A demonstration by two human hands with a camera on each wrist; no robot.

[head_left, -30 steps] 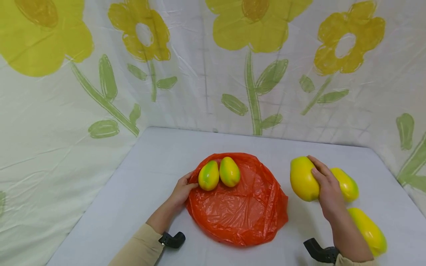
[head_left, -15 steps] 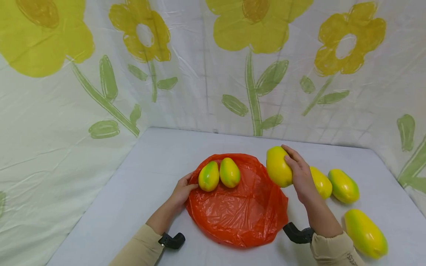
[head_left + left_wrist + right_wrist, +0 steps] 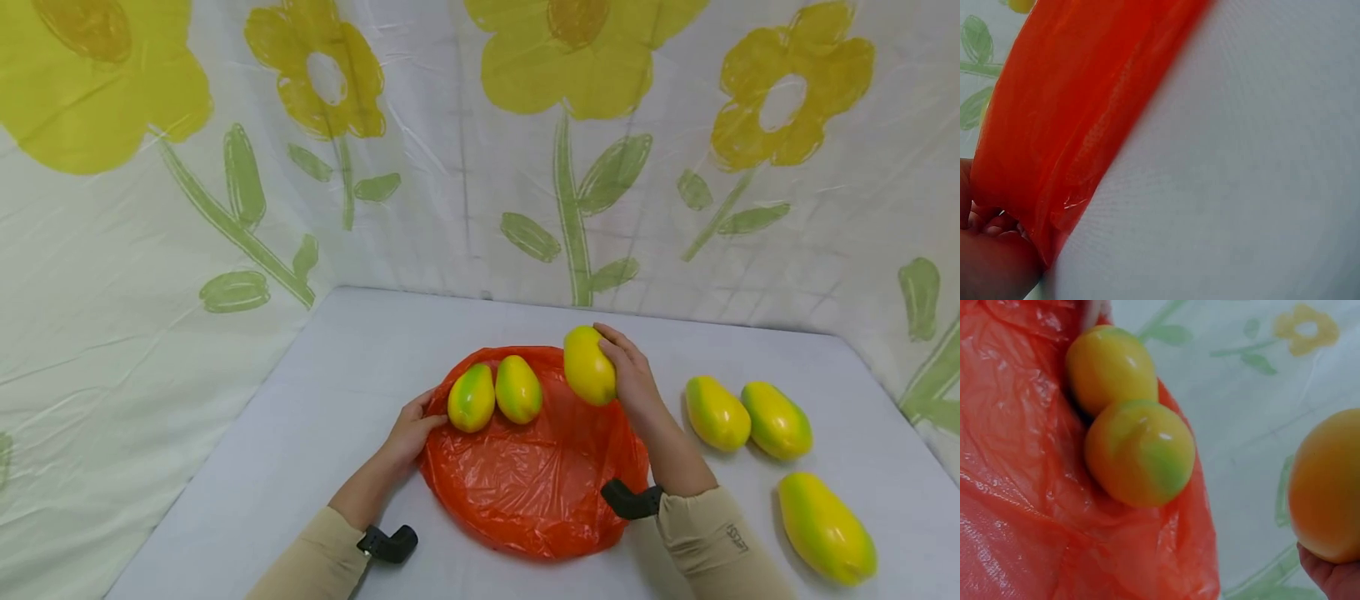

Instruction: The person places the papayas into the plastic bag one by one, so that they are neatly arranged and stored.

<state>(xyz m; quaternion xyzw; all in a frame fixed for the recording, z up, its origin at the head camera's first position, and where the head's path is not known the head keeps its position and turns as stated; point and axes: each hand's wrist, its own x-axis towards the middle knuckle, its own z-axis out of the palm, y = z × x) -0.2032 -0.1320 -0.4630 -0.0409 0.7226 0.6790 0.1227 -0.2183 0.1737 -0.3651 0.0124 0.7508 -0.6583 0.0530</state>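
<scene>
A red plastic bag lies spread open on the table, with two yellow-green papayas side by side at its back left. At the bag's left rim my left hand pinches the plastic; the left wrist view shows the thumb and curled fingers at the red film. My right hand grips a third papaya above the bag's back right edge. In the right wrist view this held papaya is at the right edge, apart from the pair in the bag.
Two more papayas rest together on the white table right of the bag. Another papaya lies nearer the front right. Behind the table hangs a flower-patterned cloth. Both wrists carry black camera mounts.
My right hand has carried its papaya leftward, from over the table's right side to above the bag's back right edge. The left hand and the bag have stayed in place.
</scene>
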